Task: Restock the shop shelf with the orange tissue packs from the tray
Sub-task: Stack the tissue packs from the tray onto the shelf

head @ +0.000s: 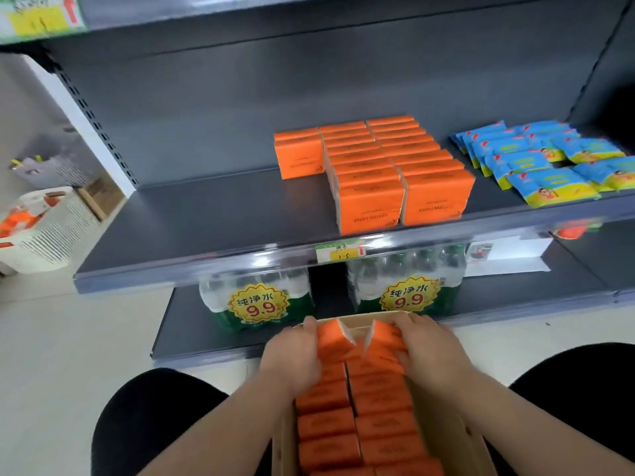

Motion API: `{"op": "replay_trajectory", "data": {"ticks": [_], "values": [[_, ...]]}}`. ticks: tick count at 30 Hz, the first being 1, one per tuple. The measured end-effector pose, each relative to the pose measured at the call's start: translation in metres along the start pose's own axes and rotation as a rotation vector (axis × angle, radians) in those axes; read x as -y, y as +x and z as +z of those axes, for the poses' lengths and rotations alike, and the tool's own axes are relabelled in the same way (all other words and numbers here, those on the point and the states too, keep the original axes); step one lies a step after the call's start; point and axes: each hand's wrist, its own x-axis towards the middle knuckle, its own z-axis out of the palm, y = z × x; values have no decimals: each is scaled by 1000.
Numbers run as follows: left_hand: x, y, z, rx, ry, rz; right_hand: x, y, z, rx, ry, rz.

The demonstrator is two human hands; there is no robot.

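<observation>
A cardboard tray (443, 417) on my lap holds two rows of orange tissue packs (381, 424). My left hand (292, 355) grips an orange pack (331, 341) at the tray's far left end, tilted up out of its row. My right hand (429, 348) grips another tilted orange pack (383, 341) at the far right end. On the dark grey shelf (206, 214) ahead stand rows of orange tissue packs (374, 170), two long rows reaching the front edge and a short one further back on their left.
Blue wet-wipe packs (546, 159) lie to the right of the orange rows. Shrink-wrapped water bottles (257, 300) with 9.9 price stickers sit on the lower shelf. A white basket (44, 228) with orange items stands on the floor at left. My knees flank the tray.
</observation>
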Motion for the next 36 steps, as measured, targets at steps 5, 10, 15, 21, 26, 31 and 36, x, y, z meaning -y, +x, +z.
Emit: {"op": "replay_trajectory", "data": {"ticks": [5, 10, 15, 21, 26, 31, 36], "values": [[-8, -5, -74, -221, -119, -13, 15, 6, -59, -117, -55, -30], [-14, -5, -133, -373, -197, -7, 30, 16, -115, -276, -47, -59], [3, 11, -176, -493, -244, -79, 34, 43, -165, -452, -51, -57], [31, 55, -189, -476, -218, -171, 34, 101, -195, -581, -82, -47], [38, 111, -193, -365, -143, -196, 26, 161, -207, -584, -169, -59], [42, 176, -198, -349, -14, -217, 14, 208, -204, -547, -191, -88], [46, 229, -201, -382, 3, -237, -1, 225, -195, -576, -175, -153]]}}
